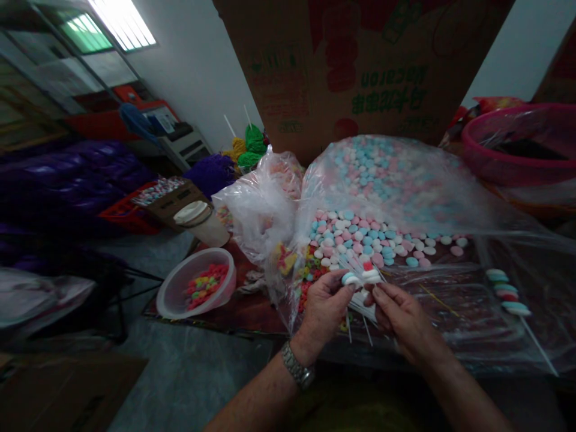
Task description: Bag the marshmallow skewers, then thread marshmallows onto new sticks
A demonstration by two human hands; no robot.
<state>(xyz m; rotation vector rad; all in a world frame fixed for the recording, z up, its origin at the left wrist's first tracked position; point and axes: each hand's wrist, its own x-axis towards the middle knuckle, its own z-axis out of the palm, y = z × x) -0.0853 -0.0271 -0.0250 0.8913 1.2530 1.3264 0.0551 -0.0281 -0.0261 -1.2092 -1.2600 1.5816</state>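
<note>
My left hand [324,307], with a metal watch on its wrist, pinches a blue-and-white marshmallow [349,279] between thumb and fingers. Close beside it, my right hand [404,313] grips a candy skewer [371,276] carrying a white piece with a red piece on top. The skewer's lower part is hidden by my fingers. White sticks [352,264] lie in a bunch around and under my hands. Loose pink, white and blue marshmallows [355,234] spread out just beyond. Small ring-shaped gummies [310,270] lie to the left of them. On the right rests a loaded candy skewer [508,292].
A large clear bag of marshmallows [382,168] slumps before a tall cardboard box [360,72]. At left stand a bowl [168,294] of colourful candy and a lidded plastic tub [204,225]. A pink basin [517,159] is at far right. Clear plastic sheeting covers the table.
</note>
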